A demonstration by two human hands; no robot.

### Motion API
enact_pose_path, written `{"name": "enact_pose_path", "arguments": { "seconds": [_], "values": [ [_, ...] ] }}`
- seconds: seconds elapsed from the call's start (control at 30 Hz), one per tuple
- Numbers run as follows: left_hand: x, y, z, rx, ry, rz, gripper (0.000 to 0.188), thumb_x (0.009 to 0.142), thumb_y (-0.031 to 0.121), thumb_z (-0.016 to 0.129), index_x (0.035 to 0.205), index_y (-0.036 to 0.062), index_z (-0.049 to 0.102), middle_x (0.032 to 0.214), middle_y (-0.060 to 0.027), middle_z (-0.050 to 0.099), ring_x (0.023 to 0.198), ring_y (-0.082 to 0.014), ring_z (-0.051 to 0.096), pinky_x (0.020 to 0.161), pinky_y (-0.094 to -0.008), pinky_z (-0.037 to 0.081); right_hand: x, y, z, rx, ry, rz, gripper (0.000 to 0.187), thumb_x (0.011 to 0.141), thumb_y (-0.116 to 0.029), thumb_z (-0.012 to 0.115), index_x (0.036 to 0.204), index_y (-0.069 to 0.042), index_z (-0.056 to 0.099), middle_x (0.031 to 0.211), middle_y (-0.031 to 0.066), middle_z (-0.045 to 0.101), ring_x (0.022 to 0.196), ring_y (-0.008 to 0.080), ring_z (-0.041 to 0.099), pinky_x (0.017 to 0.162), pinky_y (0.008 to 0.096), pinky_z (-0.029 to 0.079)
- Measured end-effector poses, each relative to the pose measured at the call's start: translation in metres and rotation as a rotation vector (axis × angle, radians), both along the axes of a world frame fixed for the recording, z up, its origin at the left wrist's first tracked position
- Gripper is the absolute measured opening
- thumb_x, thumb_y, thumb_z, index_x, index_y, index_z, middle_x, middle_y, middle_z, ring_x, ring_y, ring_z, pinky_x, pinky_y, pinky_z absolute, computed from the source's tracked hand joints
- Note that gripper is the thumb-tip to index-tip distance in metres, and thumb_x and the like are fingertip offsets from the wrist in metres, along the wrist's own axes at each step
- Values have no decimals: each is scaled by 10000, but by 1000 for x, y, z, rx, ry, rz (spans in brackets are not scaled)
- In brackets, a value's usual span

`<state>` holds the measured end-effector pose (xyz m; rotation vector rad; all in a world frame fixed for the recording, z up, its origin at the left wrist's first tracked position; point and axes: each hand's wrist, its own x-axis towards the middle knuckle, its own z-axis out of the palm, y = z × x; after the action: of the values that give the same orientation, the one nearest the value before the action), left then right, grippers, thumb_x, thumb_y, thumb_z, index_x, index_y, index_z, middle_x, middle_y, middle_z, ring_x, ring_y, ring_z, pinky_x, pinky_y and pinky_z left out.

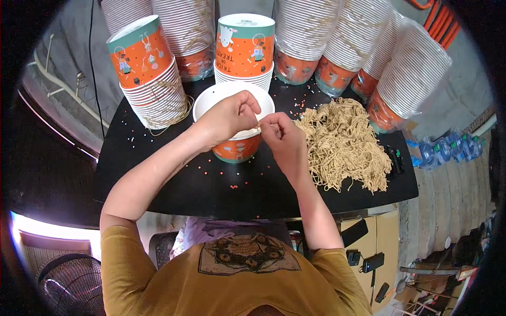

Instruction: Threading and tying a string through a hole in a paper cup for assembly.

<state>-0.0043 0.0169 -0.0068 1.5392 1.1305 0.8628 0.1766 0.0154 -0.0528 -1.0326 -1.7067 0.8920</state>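
- Left hand (232, 115) and right hand (287, 139): two grips, both pinched together; contents too small to tell.
- One upright orange bucket (237, 149), under both hands, on the counter (184, 195).
- One tan string heap (345, 145), right.
- Two bottom-up bucket stacks (245, 45) beyond.

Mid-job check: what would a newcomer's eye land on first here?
Probably the big tangled heap of tan cord on the right of the black table. Next, the tall stacks of orange-and-white buckets along the far side. Then, near the centre, the left hand and right hand close together at an open bucket.
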Motion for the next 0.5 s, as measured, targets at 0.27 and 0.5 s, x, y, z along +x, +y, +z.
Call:
{"name": "enact_pose_path", "arguments": {
  "seconds": [0.27,0.5],
  "values": [
    [4,-8,3,299,322,54,119,890,42,619,956,35,521,752,10,502,731,-75,464,699,-238,418,4,5,9,-349,215,123,175,904,-167,631,954,0,644,763,-8,607,670,50,521,598,219,407],
    [8,-17,-3,549,437,104,92,866,45,625,911,7,555,833,-99,618,796,-174,588,733,-321,479,7,3,19,-555,369,179,158,910,-211,635,942,-57,653,639,-83,477,491,6,378,446,177,252]
  ]
}}
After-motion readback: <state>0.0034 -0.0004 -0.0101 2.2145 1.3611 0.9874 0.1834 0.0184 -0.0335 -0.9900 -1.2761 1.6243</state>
